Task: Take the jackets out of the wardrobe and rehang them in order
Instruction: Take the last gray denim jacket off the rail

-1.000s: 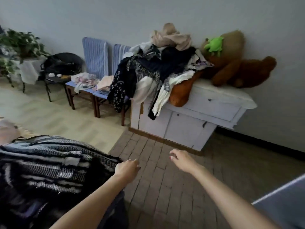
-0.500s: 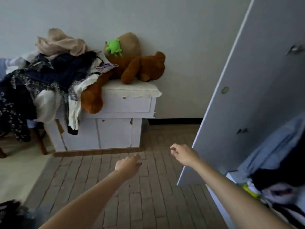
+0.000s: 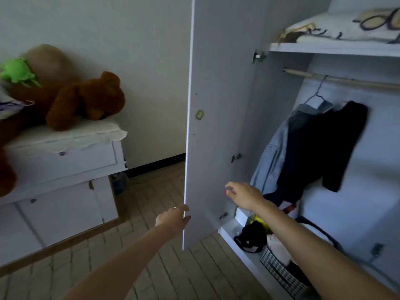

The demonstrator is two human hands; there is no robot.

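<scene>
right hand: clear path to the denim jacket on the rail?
Probably yes. The right hand is already inside the open wardrobe, just below and left of the denim jacket, with nothing between them; the door is swung aside, its edge at the left hand.

Jackets (image 3: 307,148) hang in the wardrobe (image 3: 281,47), cabinet (image 3: 65,165) to its left.

The wardrobe door (image 3: 218,126) hides the fingertips of the left hand (image 3: 173,217) behind its edge. The black jacket (image 3: 324,148) covers most of the denim jacket (image 3: 275,152), and both are motion-blurred. The right frame edge cuts off the rail (image 3: 346,80) and the upper shelf (image 3: 333,49). The left frame edge cuts off the green plush toy (image 3: 15,71). Contents of the checked basket (image 3: 281,271) cannot be identified.
</scene>
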